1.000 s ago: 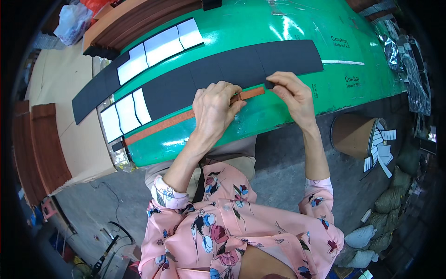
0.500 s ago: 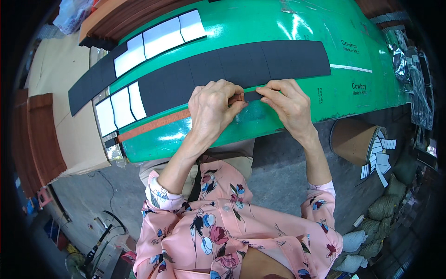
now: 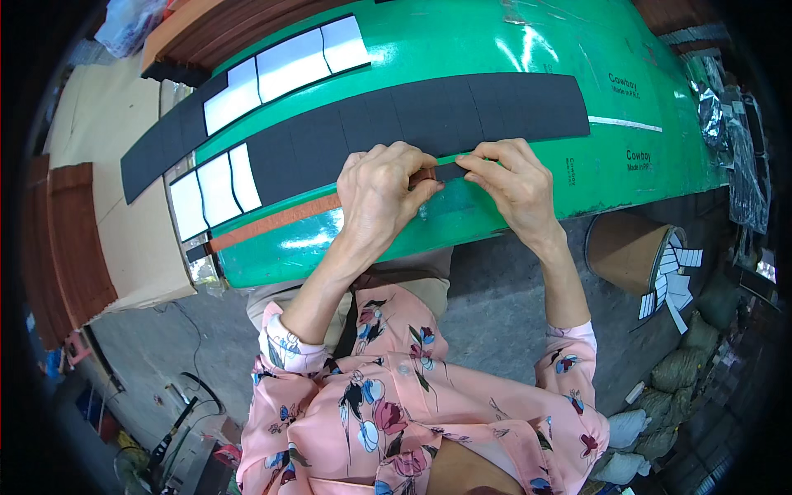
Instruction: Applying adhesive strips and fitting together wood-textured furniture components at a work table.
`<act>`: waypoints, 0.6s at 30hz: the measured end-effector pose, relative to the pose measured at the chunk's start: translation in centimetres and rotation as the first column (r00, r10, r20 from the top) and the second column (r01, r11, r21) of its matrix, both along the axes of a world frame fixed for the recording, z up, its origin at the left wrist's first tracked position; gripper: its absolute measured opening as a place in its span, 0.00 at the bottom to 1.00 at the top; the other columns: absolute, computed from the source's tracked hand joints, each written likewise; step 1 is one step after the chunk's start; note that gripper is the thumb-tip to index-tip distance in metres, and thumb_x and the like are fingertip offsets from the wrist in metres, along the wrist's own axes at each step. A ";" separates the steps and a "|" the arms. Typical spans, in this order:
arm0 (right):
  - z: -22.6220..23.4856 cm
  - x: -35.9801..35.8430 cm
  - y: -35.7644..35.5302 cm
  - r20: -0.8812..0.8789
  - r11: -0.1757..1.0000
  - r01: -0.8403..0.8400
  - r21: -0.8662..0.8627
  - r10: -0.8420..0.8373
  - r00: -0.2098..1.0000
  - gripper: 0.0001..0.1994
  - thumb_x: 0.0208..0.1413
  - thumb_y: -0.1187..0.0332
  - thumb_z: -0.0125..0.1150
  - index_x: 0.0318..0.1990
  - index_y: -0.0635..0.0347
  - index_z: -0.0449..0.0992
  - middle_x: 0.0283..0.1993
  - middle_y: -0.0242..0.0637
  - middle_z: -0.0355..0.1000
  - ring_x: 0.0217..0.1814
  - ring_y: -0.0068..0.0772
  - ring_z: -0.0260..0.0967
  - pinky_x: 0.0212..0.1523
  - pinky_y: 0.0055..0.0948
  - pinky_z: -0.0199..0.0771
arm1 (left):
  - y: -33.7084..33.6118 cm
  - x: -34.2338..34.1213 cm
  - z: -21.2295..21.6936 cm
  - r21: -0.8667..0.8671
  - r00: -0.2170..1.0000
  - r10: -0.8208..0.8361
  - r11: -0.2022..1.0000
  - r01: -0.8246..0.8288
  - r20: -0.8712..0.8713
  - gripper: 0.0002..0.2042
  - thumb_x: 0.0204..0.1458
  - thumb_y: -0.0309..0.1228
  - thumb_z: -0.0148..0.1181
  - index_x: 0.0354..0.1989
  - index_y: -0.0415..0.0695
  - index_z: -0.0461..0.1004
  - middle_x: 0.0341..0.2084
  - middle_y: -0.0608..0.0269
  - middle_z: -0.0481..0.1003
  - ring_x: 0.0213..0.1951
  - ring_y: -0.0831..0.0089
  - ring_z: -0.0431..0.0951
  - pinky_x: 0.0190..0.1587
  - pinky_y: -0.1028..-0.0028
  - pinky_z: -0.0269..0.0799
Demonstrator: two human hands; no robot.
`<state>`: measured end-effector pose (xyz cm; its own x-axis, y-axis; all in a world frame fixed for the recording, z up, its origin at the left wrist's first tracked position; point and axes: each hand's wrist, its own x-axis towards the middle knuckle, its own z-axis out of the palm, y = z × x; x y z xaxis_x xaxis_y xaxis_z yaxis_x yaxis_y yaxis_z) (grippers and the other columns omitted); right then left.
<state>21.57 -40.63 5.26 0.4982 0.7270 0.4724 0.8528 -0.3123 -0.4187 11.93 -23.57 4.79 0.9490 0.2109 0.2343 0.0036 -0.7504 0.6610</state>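
A long, narrow reddish-brown strip (image 3: 276,223) lies along the near side of the green tabletop (image 3: 610,177), with a black piece showing at its left end. My left hand (image 3: 378,198) is closed around the strip near its right end, thumb below and fingers above. Past those fingers a short black tab (image 3: 449,172) sticks out. My right hand (image 3: 520,186) pinches that tab between thumb and fingertips. Just beyond both hands lies a row of black sheets (image 3: 412,111), with white backing pieces (image 3: 190,205) at its left end.
A second black row (image 3: 165,148) carrying white pieces (image 3: 285,66) lies farther back. Brown wood-grain boards (image 3: 239,33) are stacked at the far left. Cardboard (image 3: 115,198) covers the left side. Beyond the table's near right edge stands a brown bin (image 3: 623,252) with white scraps.
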 end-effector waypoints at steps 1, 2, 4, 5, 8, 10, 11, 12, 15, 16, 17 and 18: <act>0.0 0.1 0.0 0.005 1.000 -0.006 -0.004 0.006 1.000 0.13 0.36 0.73 0.68 0.34 0.54 0.79 0.33 0.28 0.72 0.35 0.31 0.69 0.30 0.29 0.72 | 0.0 0.0 0.0 -0.001 1.000 0.001 1.000 -0.001 -0.009 0.12 0.35 0.32 0.69 0.30 0.46 0.78 0.25 0.70 0.76 0.27 0.70 0.74 0.32 0.71 0.63; -0.1 0.1 0.1 0.011 1.000 -0.012 -0.008 0.012 1.000 0.13 0.35 0.73 0.68 0.34 0.54 0.79 0.33 0.28 0.72 0.35 0.31 0.69 0.30 0.28 0.72 | 0.1 0.0 0.0 -0.003 1.000 0.001 1.000 -0.001 -0.010 0.12 0.35 0.32 0.69 0.30 0.46 0.78 0.25 0.70 0.76 0.27 0.70 0.74 0.32 0.71 0.63; -0.1 0.1 0.2 0.014 1.000 -0.010 -0.008 0.010 1.000 0.13 0.35 0.74 0.68 0.34 0.53 0.79 0.33 0.28 0.72 0.35 0.30 0.69 0.30 0.28 0.73 | 0.0 0.1 -0.1 0.001 1.000 0.006 1.000 -0.006 0.000 0.12 0.34 0.33 0.69 0.30 0.46 0.78 0.24 0.70 0.76 0.27 0.70 0.74 0.32 0.71 0.63; -0.1 0.1 0.2 0.017 1.000 -0.008 -0.006 0.008 1.000 0.13 0.34 0.74 0.68 0.34 0.53 0.79 0.32 0.28 0.72 0.35 0.30 0.69 0.29 0.28 0.73 | 0.0 0.1 -0.1 0.002 1.000 0.005 1.000 -0.005 0.001 0.12 0.34 0.33 0.69 0.30 0.46 0.78 0.24 0.70 0.76 0.27 0.70 0.74 0.32 0.71 0.63; 0.0 0.1 0.2 0.024 1.000 -0.005 -0.009 0.005 1.000 0.13 0.35 0.74 0.68 0.34 0.52 0.79 0.32 0.27 0.72 0.35 0.30 0.69 0.29 0.28 0.73 | 0.0 0.1 -0.1 0.003 1.000 0.007 1.000 -0.007 0.005 0.12 0.34 0.32 0.69 0.30 0.46 0.79 0.24 0.70 0.76 0.27 0.71 0.74 0.32 0.71 0.63; 0.0 0.1 0.2 0.029 1.000 -0.002 -0.014 0.003 1.000 0.13 0.35 0.74 0.68 0.34 0.52 0.79 0.32 0.27 0.72 0.35 0.30 0.69 0.29 0.28 0.73 | -0.1 0.1 -0.1 0.004 1.000 0.011 1.000 -0.011 0.004 0.12 0.34 0.32 0.70 0.29 0.46 0.79 0.24 0.70 0.76 0.27 0.71 0.74 0.32 0.72 0.64; 0.0 0.1 0.2 0.035 1.000 0.000 -0.018 0.001 0.999 0.13 0.35 0.73 0.68 0.34 0.52 0.79 0.32 0.27 0.72 0.35 0.29 0.69 0.29 0.28 0.73 | 0.0 0.1 -0.1 0.005 1.000 0.011 1.000 -0.011 0.004 0.12 0.34 0.32 0.70 0.29 0.46 0.79 0.24 0.70 0.76 0.27 0.71 0.74 0.32 0.72 0.64; 0.0 0.1 0.3 0.034 1.000 0.000 -0.018 0.001 0.999 0.13 0.35 0.73 0.68 0.34 0.52 0.79 0.32 0.27 0.72 0.35 0.29 0.69 0.29 0.28 0.73 | 0.0 0.0 -0.1 0.000 1.000 0.012 1.000 -0.012 0.006 0.12 0.34 0.32 0.70 0.29 0.46 0.79 0.24 0.70 0.76 0.27 0.71 0.74 0.32 0.72 0.63; 0.0 0.1 0.4 0.043 1.000 -0.008 -0.023 0.009 0.999 0.13 0.35 0.73 0.68 0.34 0.52 0.79 0.32 0.27 0.72 0.35 0.29 0.69 0.29 0.28 0.72 | 0.0 0.0 -0.2 0.000 1.000 0.012 1.000 -0.012 0.009 0.12 0.34 0.33 0.70 0.29 0.46 0.79 0.24 0.70 0.76 0.27 0.71 0.74 0.32 0.72 0.63; 0.1 0.1 0.4 0.046 1.000 -0.005 -0.027 0.007 0.999 0.13 0.35 0.74 0.67 0.34 0.52 0.79 0.32 0.27 0.72 0.35 0.29 0.69 0.29 0.28 0.72 | 0.0 0.0 -0.3 0.002 1.000 0.013 1.000 -0.013 0.011 0.12 0.34 0.33 0.70 0.29 0.46 0.79 0.23 0.70 0.76 0.26 0.71 0.74 0.32 0.72 0.63; 0.1 0.1 0.4 0.049 1.000 -0.003 -0.031 0.004 0.999 0.13 0.35 0.74 0.67 0.34 0.52 0.79 0.32 0.27 0.72 0.35 0.29 0.69 0.29 0.28 0.72 | 0.0 0.0 -0.2 0.002 1.000 0.012 1.000 -0.012 0.010 0.12 0.34 0.33 0.70 0.29 0.46 0.79 0.23 0.70 0.76 0.26 0.71 0.74 0.32 0.72 0.63; 0.1 0.1 0.4 0.049 1.000 -0.001 -0.032 0.003 0.999 0.13 0.35 0.74 0.67 0.34 0.52 0.79 0.32 0.27 0.72 0.35 0.29 0.69 0.29 0.28 0.72 | 0.0 0.0 -0.2 0.005 1.000 0.011 1.000 -0.011 0.005 0.12 0.34 0.33 0.70 0.30 0.46 0.78 0.23 0.70 0.75 0.26 0.71 0.74 0.32 0.72 0.63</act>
